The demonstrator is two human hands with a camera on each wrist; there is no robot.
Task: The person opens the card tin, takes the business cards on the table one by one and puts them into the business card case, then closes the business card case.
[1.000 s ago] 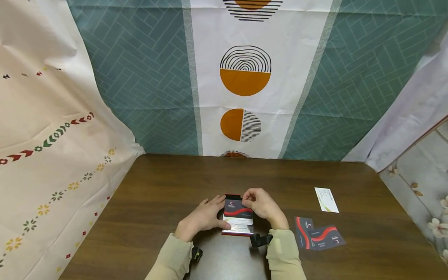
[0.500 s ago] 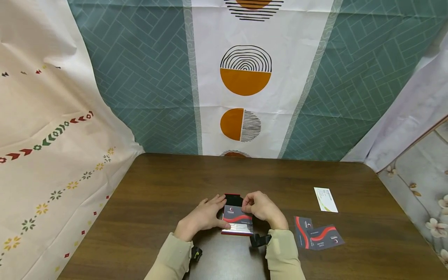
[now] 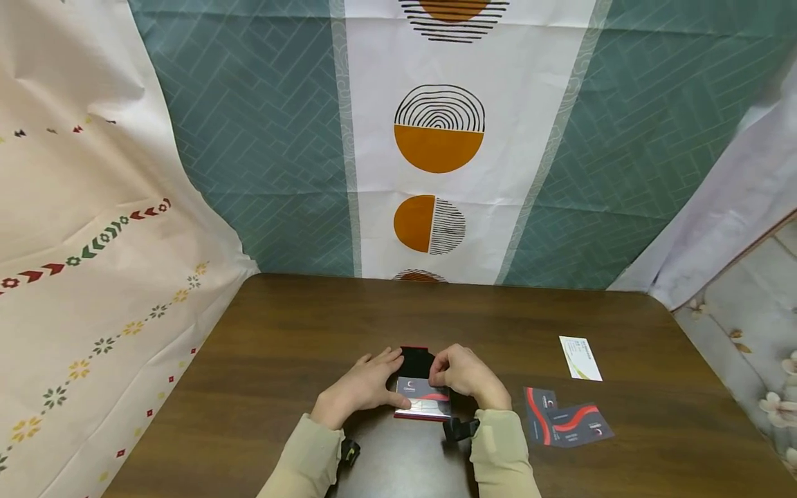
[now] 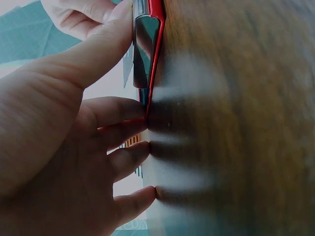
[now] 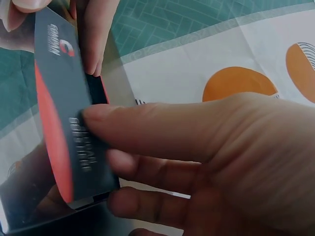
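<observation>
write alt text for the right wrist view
A right hand pinches a dark, red-banded business card at a shiny card case. Part of the left hand shows at upper left, with geometric-print fabric behind.

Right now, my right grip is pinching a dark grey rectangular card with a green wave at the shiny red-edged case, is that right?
Not quite: the wave is red, not green, as the right wrist view shows. Your right grip is indeed pinching the dark grey rectangular card at the shiny red-edged case.
</observation>
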